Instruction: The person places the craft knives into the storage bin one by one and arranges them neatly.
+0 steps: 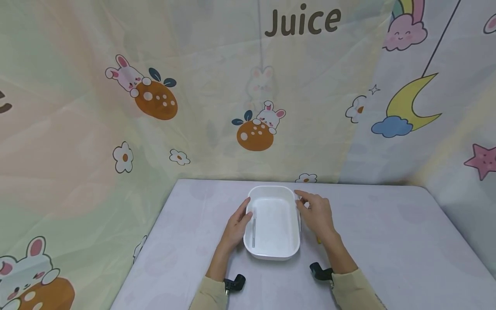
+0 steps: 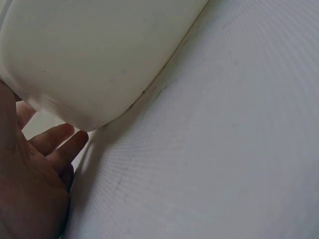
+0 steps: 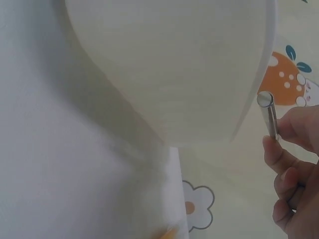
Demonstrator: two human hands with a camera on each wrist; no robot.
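A white rounded rectangular dish (image 1: pixel 274 224) stands on the table. My left hand (image 1: pixel 235 226) grips its left side, thumb at the rim and fingers along the outer wall; in the left wrist view those fingers (image 2: pixel 62 144) are under the dish's rounded corner. A slim metal utensil (image 1: pixel 253 232) lies inside the dish along the left. Beside the right rim, my right hand (image 1: pixel 317 213) pinches a second slim metal piece (image 3: pixel 270 117) between thumb and fingers. Its rounded end shows in the right wrist view; the kind cannot be made out.
The table (image 1: pixel 387 241) has a pale cloth, its far edge close behind the dish. A small yellow-orange object (image 1: pixel 319 240) lies by the right wrist, partly hidden. A printed curtain (image 1: pixel 209 86) hangs behind.
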